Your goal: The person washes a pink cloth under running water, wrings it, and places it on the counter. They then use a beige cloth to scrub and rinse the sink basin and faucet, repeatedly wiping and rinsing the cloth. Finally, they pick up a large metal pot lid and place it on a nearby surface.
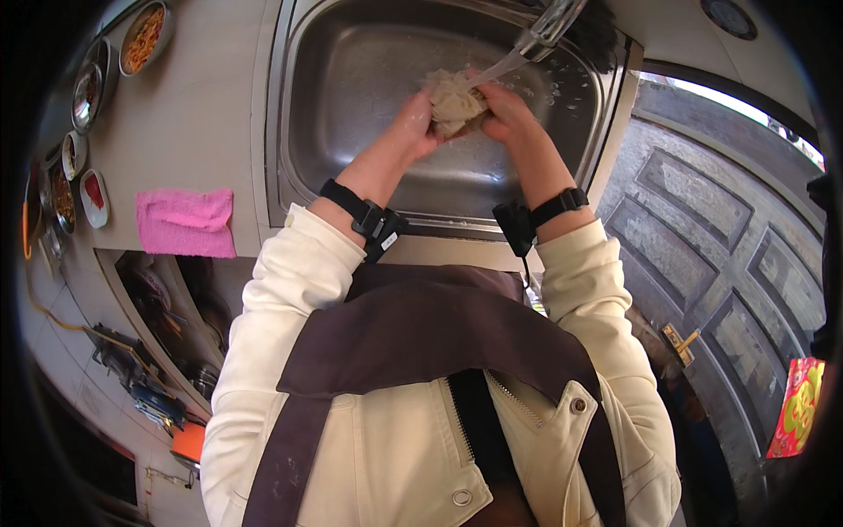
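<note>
Both my hands hold a crumpled, pale cream cloth (454, 105) over a stainless steel sink (349, 85). My left hand (419, 122) grips the cloth's left side, fingers partly hidden beneath it. On the other side my right hand (504, 109) has hold of it close to the running water. A chrome faucet (550, 29) at the top right pours a stream (500, 68) onto the cloth and my right fingers. Drops and bubbles show on the basin to the right.
A pink towel (186, 222) lies at the counter's front edge on the left. Farther left stand a bowl of orange-red food (143, 39), a metal bowl (89, 95) and a white dish with something red (93, 197). A dark panelled door (698, 197) is at the right.
</note>
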Available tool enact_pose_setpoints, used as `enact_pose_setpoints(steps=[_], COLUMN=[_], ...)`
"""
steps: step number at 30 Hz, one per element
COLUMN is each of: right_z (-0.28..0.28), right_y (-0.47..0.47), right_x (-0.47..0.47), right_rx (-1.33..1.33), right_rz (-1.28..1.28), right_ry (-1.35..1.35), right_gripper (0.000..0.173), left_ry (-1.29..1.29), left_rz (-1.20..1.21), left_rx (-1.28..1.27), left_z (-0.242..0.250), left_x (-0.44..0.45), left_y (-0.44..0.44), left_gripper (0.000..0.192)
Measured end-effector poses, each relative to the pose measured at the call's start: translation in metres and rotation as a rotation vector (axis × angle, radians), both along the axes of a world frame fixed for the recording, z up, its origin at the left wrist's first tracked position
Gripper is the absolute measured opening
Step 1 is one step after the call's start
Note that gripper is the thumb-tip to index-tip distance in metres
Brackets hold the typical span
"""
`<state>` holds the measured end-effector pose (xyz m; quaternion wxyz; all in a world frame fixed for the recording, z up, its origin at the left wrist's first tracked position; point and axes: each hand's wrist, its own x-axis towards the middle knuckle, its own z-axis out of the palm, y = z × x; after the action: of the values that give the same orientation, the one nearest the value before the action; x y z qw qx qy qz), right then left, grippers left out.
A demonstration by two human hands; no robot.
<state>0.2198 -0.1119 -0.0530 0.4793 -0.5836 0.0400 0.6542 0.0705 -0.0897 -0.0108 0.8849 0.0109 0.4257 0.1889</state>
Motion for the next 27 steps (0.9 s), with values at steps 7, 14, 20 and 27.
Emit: enact_pose_setpoints(steps=[7,14,20,27], right_z=[0.077,0.059,0.077,0.056], right_y=[-0.003,0.008,0.004,-0.004], right_x=[-0.056,-0.059,-0.076,-0.073], right_rx=[0.179,0.076,0.263,0.369], right_rz=[0.574,0.701,0.423,0.476], right_ry=[-1.018,-1.213,-0.981,-1.098], right_gripper=[0.015,0.024,0.038,0.04], left_ry=[-0.103,-0.132,-0.321,-0.103], left_rz=[0.158,0.128,0.149,0.16], left_rx=[-0.257,-0.025,0.229,0.01], left_z=[0.007,0.004,-0.01,0.028], left_x=[-0.005,0.01,0.0,0.002], left_y=[0.011,-0.012,-0.008,0.004], left_gripper=[0.042,0.021,0.024,0.028])
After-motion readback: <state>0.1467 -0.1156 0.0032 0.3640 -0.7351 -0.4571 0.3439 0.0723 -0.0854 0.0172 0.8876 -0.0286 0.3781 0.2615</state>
